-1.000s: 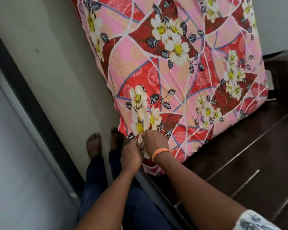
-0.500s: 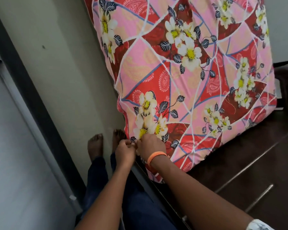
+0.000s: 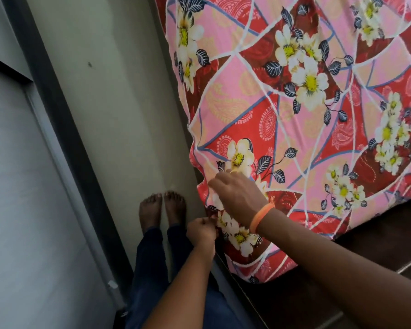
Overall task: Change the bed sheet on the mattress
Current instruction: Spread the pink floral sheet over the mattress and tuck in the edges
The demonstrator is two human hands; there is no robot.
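A pink and red floral bed sheet covers the mattress, which fills the upper right of the head view and rests on a dark wooden bed base. My left hand pinches the sheet's edge at the mattress's near left corner, fingers curled. My right hand, with an orange band on its wrist, lies higher on the same corner with its fingers curled into the fabric by a white flower. The mattress itself is hidden under the sheet.
My bare feet stand on the pale floor in a narrow strip beside the bed. A dark frame strip and a grey panel run along the left.
My right hand has moved up the corner of the sheet, away from my left hand, which stays low at the edge. The view has shifted closer to the corner.
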